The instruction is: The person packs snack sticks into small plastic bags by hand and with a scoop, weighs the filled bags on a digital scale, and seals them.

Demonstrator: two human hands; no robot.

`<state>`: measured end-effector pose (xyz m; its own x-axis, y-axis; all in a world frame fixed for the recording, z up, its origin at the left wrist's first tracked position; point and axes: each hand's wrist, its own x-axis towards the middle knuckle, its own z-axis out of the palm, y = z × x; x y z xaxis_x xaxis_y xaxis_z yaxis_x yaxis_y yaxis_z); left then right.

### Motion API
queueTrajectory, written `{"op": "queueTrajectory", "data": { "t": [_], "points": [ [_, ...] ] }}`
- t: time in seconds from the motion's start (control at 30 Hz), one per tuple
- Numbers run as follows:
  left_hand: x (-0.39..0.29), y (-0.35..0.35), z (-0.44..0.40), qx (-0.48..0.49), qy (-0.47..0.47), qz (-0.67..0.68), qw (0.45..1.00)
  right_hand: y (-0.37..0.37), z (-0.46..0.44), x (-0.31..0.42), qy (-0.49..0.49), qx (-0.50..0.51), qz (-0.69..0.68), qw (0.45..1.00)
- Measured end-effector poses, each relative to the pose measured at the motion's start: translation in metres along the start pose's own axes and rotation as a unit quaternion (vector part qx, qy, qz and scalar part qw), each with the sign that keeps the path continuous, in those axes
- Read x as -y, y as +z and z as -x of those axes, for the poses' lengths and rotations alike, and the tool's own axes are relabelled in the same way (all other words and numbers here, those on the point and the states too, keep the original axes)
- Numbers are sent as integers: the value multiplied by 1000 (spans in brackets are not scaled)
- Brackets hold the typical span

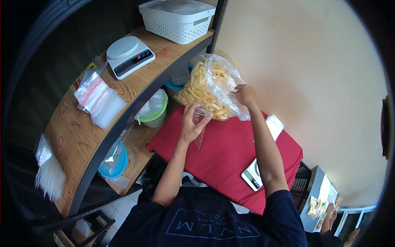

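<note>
A large clear plastic bag full of yellow sticks (199,86) stands at the far end of the red-covered table (222,144). My left hand (193,125) is closed around a small clear bag (200,113), its mouth spread and its lower end hanging below the fingers. This small bag is in front of the large one. At the right side of the large bag is my right hand (245,95), with its fingers closed at the bag's open plastic edge (230,92).
Left, a wooden shelf (76,136) holds a white scale (129,55), plastic bags (98,99) and a white basket (177,22). Lidded tubs (113,160) stand below. A small scale (252,176) lies under my right forearm. A co-worker's hand (330,212) is at lower right.
</note>
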<state>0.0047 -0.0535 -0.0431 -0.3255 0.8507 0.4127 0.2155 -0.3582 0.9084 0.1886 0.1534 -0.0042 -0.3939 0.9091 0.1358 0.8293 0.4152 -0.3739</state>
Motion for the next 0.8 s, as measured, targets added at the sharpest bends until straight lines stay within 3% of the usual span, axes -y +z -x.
{"op": "queueTrajectory", "data": {
  "t": [0.1,0.17,0.2,0.33,0.4,0.5,0.57,0.73,0.8],
  "points": [
    [-1,4,2,22,-32,23,999,1,0,5,-15,16,-17,1000],
    [5,7,10,86,-158,122,976,-9,0,12,-33,14,-11,999],
    [12,10,13,88,-164,185,965,-15,-2,14,-62,-14,-3,998],
    [29,14,16,12,-87,107,990,-24,-15,24,-120,-65,34,990],
    [34,9,3,-122,-33,115,985,-21,-24,27,-138,-80,22,987],
    [52,-3,-32,-150,25,102,983,-2,-33,31,-164,-108,-1,981],
    [70,-8,-61,-131,6,110,985,13,-37,34,-173,-124,-6,977],
    [87,4,-86,-140,-20,138,980,26,-21,51,-154,-39,-25,987],
    [83,7,-81,-166,-55,255,951,6,-18,61,-127,53,12,991]
  ]
}}
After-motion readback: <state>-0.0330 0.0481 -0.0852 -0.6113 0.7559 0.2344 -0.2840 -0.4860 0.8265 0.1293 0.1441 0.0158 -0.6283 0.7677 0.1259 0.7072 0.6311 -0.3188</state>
